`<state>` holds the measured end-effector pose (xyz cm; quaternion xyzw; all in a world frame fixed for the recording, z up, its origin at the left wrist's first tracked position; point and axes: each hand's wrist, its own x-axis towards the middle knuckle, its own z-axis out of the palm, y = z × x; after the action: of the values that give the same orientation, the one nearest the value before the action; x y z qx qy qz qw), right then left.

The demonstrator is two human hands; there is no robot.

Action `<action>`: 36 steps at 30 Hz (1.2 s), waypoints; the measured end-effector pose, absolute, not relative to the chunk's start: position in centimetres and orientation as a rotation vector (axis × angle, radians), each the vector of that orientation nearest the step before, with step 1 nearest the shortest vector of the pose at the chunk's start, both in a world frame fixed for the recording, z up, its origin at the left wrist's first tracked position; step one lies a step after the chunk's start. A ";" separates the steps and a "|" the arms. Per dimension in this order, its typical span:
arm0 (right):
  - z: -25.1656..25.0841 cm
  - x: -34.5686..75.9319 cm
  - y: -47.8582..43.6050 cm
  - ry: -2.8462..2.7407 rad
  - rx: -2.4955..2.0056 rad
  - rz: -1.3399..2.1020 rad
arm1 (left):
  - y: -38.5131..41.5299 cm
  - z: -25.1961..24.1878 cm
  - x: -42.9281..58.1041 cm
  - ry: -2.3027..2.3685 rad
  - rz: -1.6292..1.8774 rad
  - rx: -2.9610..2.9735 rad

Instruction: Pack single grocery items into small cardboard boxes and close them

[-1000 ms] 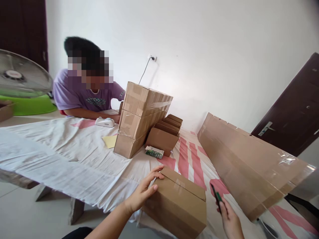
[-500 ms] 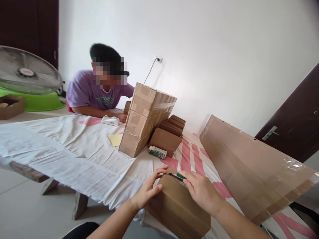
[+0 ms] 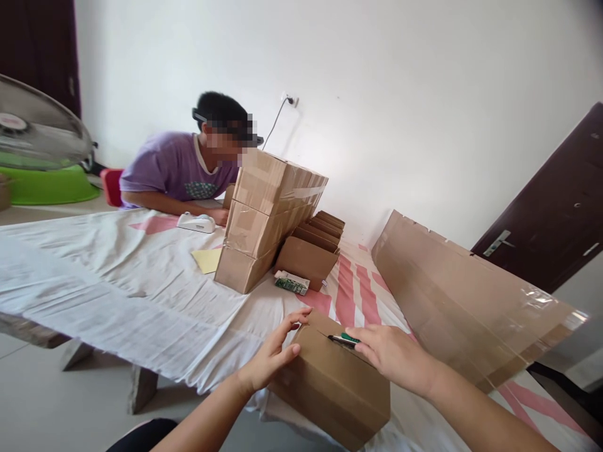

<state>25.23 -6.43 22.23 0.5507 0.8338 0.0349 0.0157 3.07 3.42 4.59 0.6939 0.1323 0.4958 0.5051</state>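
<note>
Near the front edge of the table a brown cardboard box lies tilted toward me. My left hand grips its left edge, with the fingers at the far corner and the thumb on the near side. In my right hand is a green and black box cutter, its dark tip resting on the top of the box. A thin slit line runs across that top toward the tip. Part of the cutter is hidden by my fingers.
Taped boxes stand stacked beyond, beside a row of open boxes and a small green-white carton. A large cardboard sheet leans at right. Across the table sits a person in purple, near a white device and yellow paper.
My right hand has drawn the box cutter back from the far end toward the middle of the box's top. The raised far edge now lies flatter. The view has shifted slightly.
</note>
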 end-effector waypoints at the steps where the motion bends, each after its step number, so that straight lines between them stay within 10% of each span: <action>1: 22.4 25.6 -6.7 2.595 1.705 0.099 | 3.4 4.6 3.1 0.321 1.203 1.675; 14: 22.9 34.0 -12.0 2.587 1.991 -0.290 | 2.7 5.7 3.0 0.362 1.227 1.681; 28: 2.5 45.1 -12.7 2.165 2.690 -0.221 | 2.6 5.1 3.7 0.313 1.211 1.594; 36: 12.0 39.3 -8.2 2.579 2.588 -0.200 | 2.8 5.0 3.8 0.278 1.225 1.602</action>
<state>39.34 -8.18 12.05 0.6838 0.6814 -0.0530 -0.2557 3.78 2.78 5.04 0.6697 0.1162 0.5119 0.5253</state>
